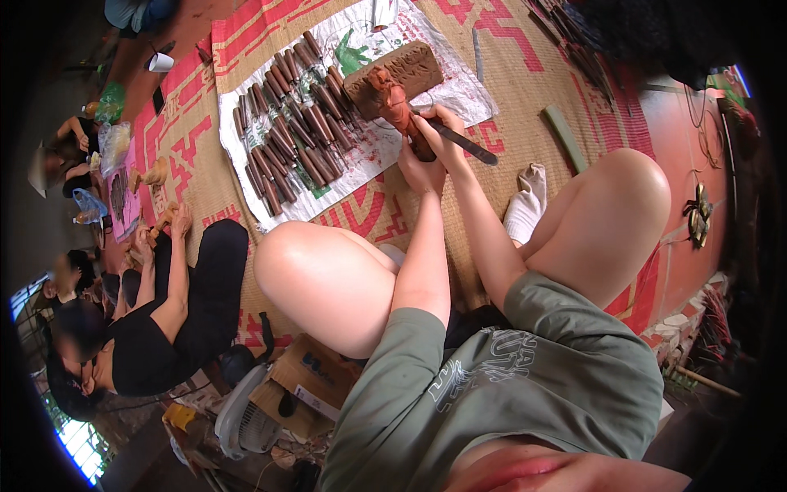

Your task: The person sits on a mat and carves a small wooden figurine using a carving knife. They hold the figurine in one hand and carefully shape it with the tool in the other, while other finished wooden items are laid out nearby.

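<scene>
My left hand (421, 170) is wrapped round the lower end of a reddish-brown carved wooden figure (392, 100), which leans against a scored wooden block (416, 66). Close beside it, my right hand (443, 133) grips a slim dark carving tool (471, 148). One end of the tool sticks out to the right past my fingers; its working end is hidden by my hand and the figure. Left of the figure, several carving chisels (283, 131) with brown handles lie in rows on a white sheet (361, 172) with reddish shavings.
A red-patterned woven mat (201, 152) lies under everything. Right of my hands are a green strip (563, 138) and my white sock (527, 201). At left, a person in black (156, 340) handles a pale wooden carving (160, 225). A fan (246, 414) and a cardboard box (307, 385) stand at lower left.
</scene>
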`<state>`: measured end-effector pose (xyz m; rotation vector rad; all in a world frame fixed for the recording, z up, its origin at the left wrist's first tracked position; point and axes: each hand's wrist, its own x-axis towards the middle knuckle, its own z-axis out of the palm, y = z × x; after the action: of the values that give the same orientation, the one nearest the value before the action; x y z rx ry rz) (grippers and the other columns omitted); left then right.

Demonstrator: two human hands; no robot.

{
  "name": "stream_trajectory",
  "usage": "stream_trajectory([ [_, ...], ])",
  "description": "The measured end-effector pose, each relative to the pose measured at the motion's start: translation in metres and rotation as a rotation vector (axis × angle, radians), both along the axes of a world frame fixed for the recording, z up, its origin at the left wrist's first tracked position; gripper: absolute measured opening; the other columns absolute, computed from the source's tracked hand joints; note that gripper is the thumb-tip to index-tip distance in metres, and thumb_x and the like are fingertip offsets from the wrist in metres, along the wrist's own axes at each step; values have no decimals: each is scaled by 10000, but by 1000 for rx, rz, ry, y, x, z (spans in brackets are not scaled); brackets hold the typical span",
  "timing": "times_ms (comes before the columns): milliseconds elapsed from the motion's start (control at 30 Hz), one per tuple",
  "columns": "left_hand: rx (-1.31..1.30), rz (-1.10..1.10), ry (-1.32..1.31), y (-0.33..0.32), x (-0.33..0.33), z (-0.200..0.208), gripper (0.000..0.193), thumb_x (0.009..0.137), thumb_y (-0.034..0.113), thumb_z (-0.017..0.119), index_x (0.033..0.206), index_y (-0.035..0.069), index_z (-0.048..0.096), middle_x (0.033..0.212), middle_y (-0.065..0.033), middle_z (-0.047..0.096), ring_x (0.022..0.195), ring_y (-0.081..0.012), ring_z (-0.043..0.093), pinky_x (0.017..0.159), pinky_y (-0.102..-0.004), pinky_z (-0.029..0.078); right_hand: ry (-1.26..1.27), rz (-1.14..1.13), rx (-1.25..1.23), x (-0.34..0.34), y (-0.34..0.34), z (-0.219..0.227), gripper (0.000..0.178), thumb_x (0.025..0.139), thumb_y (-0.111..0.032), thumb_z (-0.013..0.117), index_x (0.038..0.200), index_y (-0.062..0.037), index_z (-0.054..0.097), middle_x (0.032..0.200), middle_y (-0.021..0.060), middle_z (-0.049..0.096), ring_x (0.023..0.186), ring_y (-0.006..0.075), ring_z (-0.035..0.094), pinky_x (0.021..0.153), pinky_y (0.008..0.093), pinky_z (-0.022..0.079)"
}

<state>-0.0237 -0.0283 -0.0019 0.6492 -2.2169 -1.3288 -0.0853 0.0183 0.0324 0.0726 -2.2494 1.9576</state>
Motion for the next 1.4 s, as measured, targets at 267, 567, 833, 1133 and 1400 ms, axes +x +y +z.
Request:
stream_trajectory([
  [267,79,-24,21,0,-3,-1,678,676,332,756,1174,-62,519,982,-231,596,904,-365,599,766,-415,478,26,35,23,-3,1,-10,175,742,-97,710,723,8,571,679,59,603,646,108,556,602,263,443],
  [567,19,18,-48,-2,2,-7,696,673,302,766,1191,-83,506,1047,-216,604,963,-321,610,816,-377,469,-7,-11,195,15,6,-11,180,723,-124,707,702,7,585,621,81,599,587,144,567,565,277,440],
  [833,-71,52,-51,1,3,-2,665,684,305,749,1196,-50,515,1020,-210,581,935,-354,580,808,-410,463,2,5,120,8,4,-1,187,728,-111,683,682,13,551,601,87,572,586,128,537,560,278,426],
  [1133,53,5,-36,0,1,-1,697,673,317,758,1200,-63,504,1026,-216,583,959,-349,583,811,-406,461,53,-28,95,2,-3,0,175,706,-115,694,669,4,571,605,92,597,559,126,553,548,277,447],
  [1400,210,-50,-127,-4,0,10,736,660,346,766,1221,-49,500,1081,-234,586,1018,-351,583,859,-402,453,43,-44,88,9,2,-5,166,728,-118,705,714,5,594,630,103,609,585,142,586,559,281,455],
])
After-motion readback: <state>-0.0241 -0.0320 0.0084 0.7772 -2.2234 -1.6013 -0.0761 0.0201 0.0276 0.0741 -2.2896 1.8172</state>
